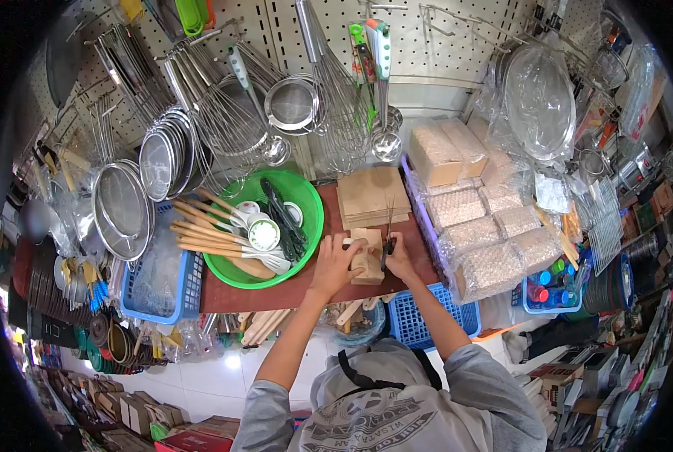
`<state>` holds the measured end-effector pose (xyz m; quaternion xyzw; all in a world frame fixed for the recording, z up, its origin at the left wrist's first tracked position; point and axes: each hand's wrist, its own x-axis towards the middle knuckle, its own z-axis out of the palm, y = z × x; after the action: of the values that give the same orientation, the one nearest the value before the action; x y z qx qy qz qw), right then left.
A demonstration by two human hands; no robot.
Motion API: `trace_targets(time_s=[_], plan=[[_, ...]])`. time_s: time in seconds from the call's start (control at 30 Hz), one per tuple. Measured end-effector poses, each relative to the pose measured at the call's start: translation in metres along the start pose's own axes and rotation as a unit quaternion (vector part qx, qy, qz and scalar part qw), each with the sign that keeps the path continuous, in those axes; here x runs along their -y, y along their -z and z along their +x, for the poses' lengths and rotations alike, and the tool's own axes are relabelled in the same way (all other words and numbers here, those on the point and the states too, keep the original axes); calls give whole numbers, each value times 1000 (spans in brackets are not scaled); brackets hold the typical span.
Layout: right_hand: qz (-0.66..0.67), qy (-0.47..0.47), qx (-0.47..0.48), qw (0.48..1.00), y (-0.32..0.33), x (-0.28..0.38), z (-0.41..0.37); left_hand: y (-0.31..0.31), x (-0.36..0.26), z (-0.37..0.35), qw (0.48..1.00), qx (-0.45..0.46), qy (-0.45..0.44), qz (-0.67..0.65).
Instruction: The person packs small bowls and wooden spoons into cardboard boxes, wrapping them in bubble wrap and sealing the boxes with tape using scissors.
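Observation:
On the dark red table, my left hand (336,264) grips a small brown cardboard box (368,264) from its left side. A small white piece (347,242) shows by the fingers of that hand. My right hand (401,260) is closed around the black handles of a pair of scissors (391,222), close against the box's right side. The scissor blades point away from me, toward a stack of flat brown cardboard pieces (373,194) behind the box.
Left of my hands stands a green basin (315,218) holding wooden-handled utensils, black tools and small white round items. A purple crate (419,203) of bubble-wrapped boxes (495,226) stands at right. Whisks (336,105) and strainers (291,104) hang above. Blue baskets (404,320) sit below the table edge.

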<state>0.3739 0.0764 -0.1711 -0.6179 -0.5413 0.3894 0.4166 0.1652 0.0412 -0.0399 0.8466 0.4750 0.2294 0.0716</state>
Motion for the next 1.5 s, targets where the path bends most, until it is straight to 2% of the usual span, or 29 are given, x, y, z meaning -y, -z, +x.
trace_targets(time_s=[0.17, 0.27, 0.47, 0.57, 0.67, 0.77, 0.87, 1.03, 1.3, 1.5], plan=[[-40, -14, -2, 999, 5, 10, -4, 2, 4, 4, 1000, 12, -15, -10], [4, 49, -26, 998, 3, 23, -11, 6, 8, 6, 999, 18, -22, -20], [-48, 44, -68, 996, -4, 8, -13, 13, 8, 7, 999, 29, -35, -19], [-31, 83, -84, 993, -9, -12, -12, 15, 8, 7, 999, 21, -31, -14], [-54, 40, -75, 995, 9, 36, -43, 15, 11, 5, 999, 15, -32, -9], [5, -30, 32, 999, 23, 35, -53, 14, 10, 4, 999, 14, -35, -6], [91, -160, 176, 967, 49, 85, -77, 11, 10, 6, 999, 17, -35, -7], [129, -174, 283, 934, 68, 109, -107, 9, 12, 8, 999, 20, -37, -4], [136, -211, 313, 916, 62, 119, -144, 6, 13, 6, 999, 21, -42, 15], [129, -182, 300, 927, 37, 106, -147, -2, 20, 1, 999, -1, -49, 10]])
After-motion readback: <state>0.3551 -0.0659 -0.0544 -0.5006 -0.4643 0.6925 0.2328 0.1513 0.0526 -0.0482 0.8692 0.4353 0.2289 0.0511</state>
